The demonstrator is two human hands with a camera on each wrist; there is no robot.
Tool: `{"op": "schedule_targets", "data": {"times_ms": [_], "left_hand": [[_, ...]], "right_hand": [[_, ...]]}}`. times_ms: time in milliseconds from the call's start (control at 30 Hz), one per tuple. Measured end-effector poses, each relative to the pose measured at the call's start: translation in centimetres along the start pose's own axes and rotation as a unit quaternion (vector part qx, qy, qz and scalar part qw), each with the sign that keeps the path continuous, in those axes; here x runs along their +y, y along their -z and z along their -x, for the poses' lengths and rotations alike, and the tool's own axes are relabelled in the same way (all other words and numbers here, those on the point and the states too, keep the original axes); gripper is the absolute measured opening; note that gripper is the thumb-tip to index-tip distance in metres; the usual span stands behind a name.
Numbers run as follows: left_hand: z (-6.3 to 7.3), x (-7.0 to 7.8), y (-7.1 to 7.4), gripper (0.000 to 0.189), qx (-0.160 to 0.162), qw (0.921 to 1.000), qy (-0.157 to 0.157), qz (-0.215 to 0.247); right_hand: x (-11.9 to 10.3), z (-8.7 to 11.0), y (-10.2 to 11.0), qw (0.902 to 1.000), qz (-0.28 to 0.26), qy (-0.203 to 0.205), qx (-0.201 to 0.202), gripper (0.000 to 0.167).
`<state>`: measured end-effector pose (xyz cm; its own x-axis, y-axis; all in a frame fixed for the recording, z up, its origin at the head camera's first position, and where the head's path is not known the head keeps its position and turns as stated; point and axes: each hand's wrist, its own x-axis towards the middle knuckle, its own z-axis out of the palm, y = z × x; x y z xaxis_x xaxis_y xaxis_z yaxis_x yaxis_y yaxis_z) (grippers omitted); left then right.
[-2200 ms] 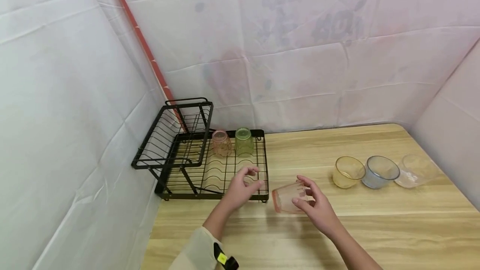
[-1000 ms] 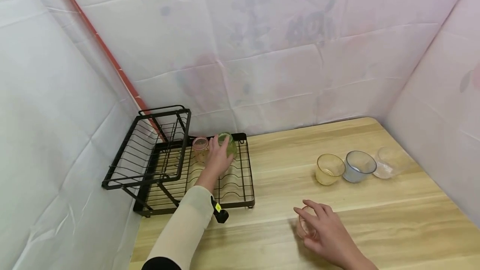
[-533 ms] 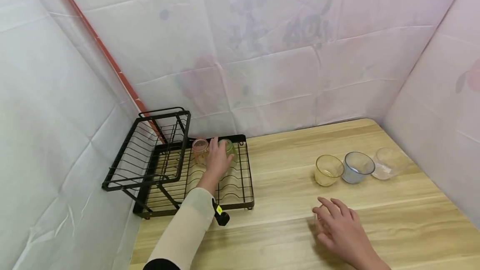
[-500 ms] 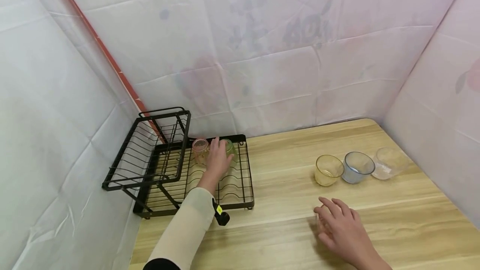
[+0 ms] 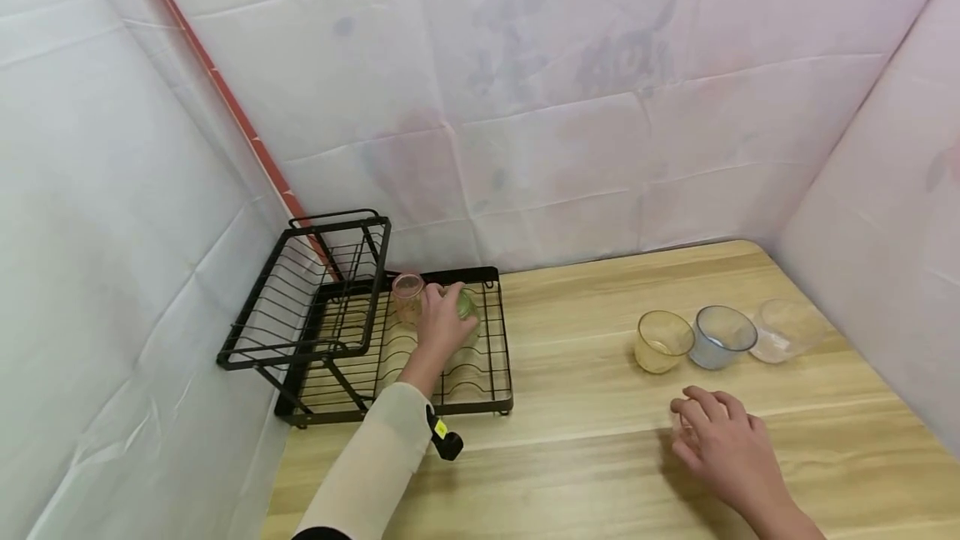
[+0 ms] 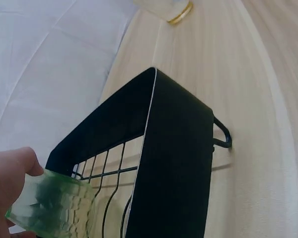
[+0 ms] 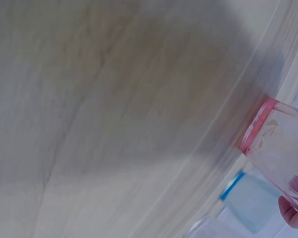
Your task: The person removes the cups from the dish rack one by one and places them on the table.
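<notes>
My left hand (image 5: 444, 319) reaches into the lower tier of the black dish rack (image 5: 512, 348) and grips a green glass (image 5: 465, 304). In the left wrist view the thumb and fingers hold the green glass (image 6: 54, 206) close over the rack's wires. Left of it on the rack, a pink glass (image 5: 407, 294) stands upside down. My right hand (image 5: 723, 444) holds another pink glass (image 5: 681, 430) over the table, mostly hidden under the fingers. The right wrist view shows this pink glass (image 7: 278, 144) with its thick pink base, tilted, and fingers around the other end.
On the table stand a yellow glass (image 5: 663, 344), a blue glass (image 5: 722, 340) and a clear glass (image 5: 783, 332) in a row, right side up. The rack's raised upper basket (image 5: 300, 357) overhangs its left part. White sheeting (image 5: 525, 148) rises behind the table.
My left hand has gone from beside the pink glass to the rack's back and taken hold of the green glass. My right hand has moved right with the pink glass and turned it.
</notes>
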<state>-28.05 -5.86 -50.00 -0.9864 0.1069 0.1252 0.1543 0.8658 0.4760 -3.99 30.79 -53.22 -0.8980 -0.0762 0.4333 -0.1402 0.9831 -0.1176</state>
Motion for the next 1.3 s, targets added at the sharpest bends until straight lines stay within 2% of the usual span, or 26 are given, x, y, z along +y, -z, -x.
{"op": "schedule_targets", "data": {"times_ms": [233,600,800,967,1300], "left_hand": [[1.4,-0.2,0.5,0.057,0.007,0.9997,-0.007,-0.021],[4.3,-0.9,1.2,0.061,0.026,0.9996,-0.005,0.010],[5.5,-1.4,1.2,0.059,0.033,0.9992,-0.014,0.015],[6.3,-1.9,1.3,0.058,0.041,0.9988,-0.028,0.009],[7.8,-2.9,1.6,0.056,0.050,0.9986,-0.011,0.014]], "right_hand": [[2.7,-0.4,-0.2,0.9987,0.000,-0.047,-0.019,0.040],[7.4,-0.7,0.2,0.9871,-0.004,-0.128,-0.096,0.043],[9.6,-0.2,0.5,0.9862,-0.010,-0.140,-0.088,0.042],[10.9,-0.6,0.8,0.9851,-0.012,-0.147,-0.089,0.042],[12.9,-2.2,0.7,0.9782,-0.011,-0.170,-0.119,0.044]]}}
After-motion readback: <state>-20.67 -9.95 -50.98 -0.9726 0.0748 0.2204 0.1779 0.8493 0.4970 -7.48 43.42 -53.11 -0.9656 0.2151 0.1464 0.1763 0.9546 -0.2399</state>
